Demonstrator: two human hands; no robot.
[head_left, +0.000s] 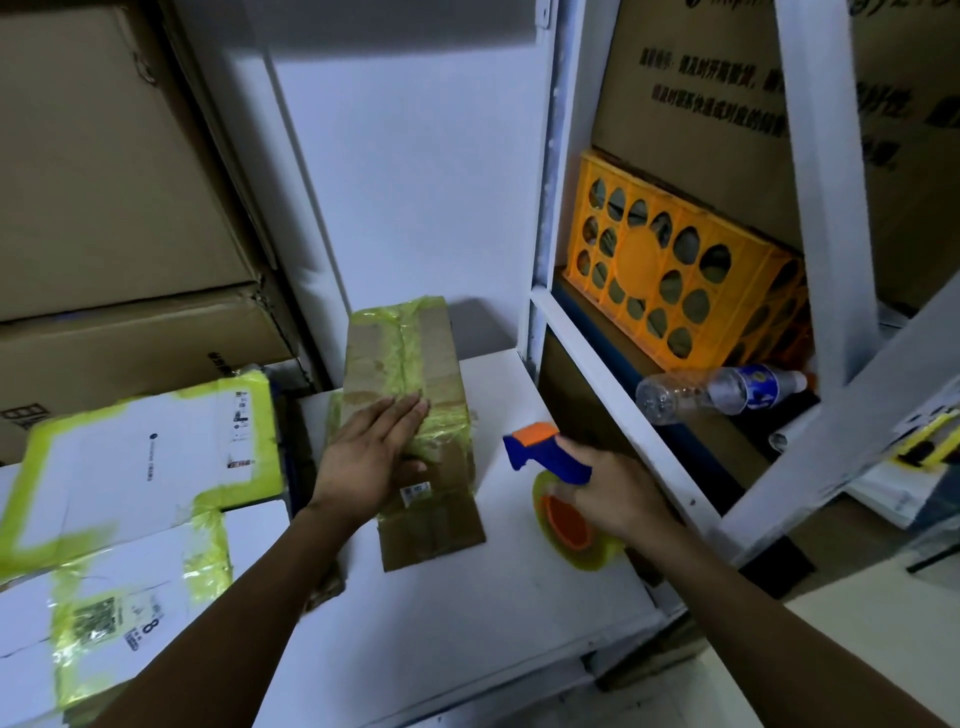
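A brown cardboard box wrapped with yellow-green tape lies on the white table in the middle of the head view. My left hand presses flat on its top with straight fingers. My right hand grips the blue handle of a tape dispenser, just right of the box. The dispenser has an orange tip, and its roll of clear yellow tape hangs below my hand, close to the table.
White taped parcels lie at the left. Big cardboard cartons stack up behind them. A white metal shelf frame stands at the right, holding an orange crate, a lying plastic bottle and a large carton.
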